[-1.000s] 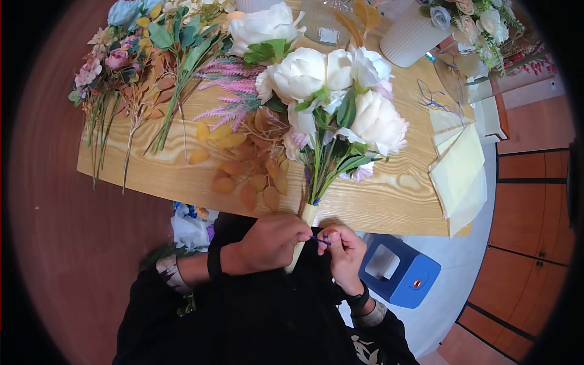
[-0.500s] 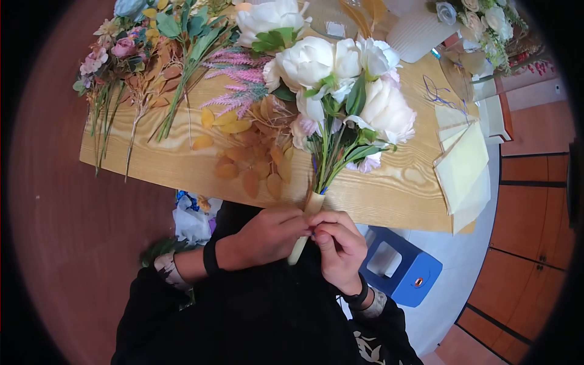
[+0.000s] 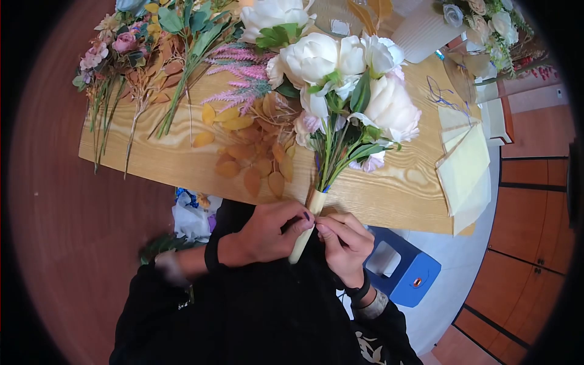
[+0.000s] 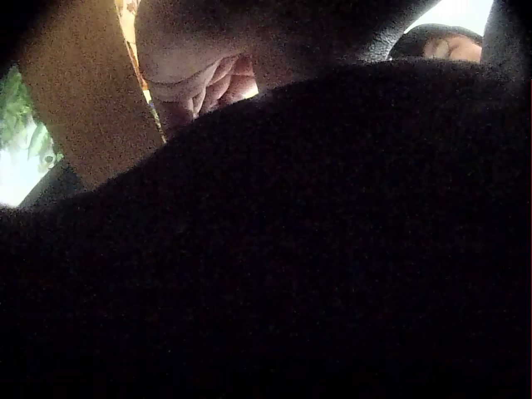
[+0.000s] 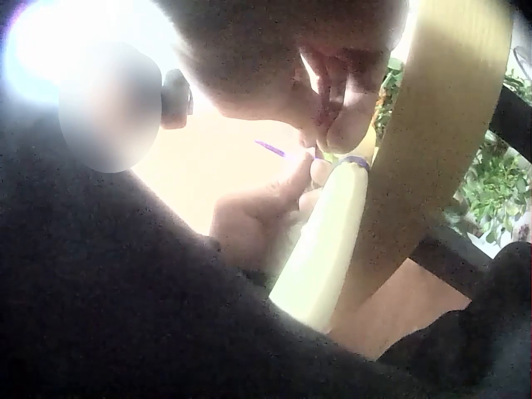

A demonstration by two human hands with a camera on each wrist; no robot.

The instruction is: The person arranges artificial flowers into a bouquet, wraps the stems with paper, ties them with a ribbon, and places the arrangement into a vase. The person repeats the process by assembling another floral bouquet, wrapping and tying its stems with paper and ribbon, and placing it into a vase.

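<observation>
A bouquet of large white artificial peonies [image 3: 319,58] leans over the table's front edge, its green stems [image 3: 331,149] running into a pale yellow wrapped handle [image 3: 300,246]. A thin purple tie [image 5: 359,160] goes around that handle in the right wrist view, with a loose end sticking out past the fingers. My left hand [image 3: 271,230], on the handle's left, pinches the tie between thumb and forefinger. From the other side my right hand [image 3: 347,246] pinches the tie close to the handle, fingertips nearly meeting the left ones. The left wrist view is mostly dark cloth.
Pink lavender-like sprigs [image 3: 240,79], orange leaf sprays [image 3: 258,161] and several flower stems lie on the wooden table [image 3: 407,201] to the left. Folded cream paper sheets [image 3: 465,167] and blue strings [image 3: 447,94] lie right. A blue bin [image 3: 413,277] stands below the table.
My hands have come up along the handle and closer together around it. The tie, stretched between them a second ago, now lies tight at the handle, with its end at the left fingertips.
</observation>
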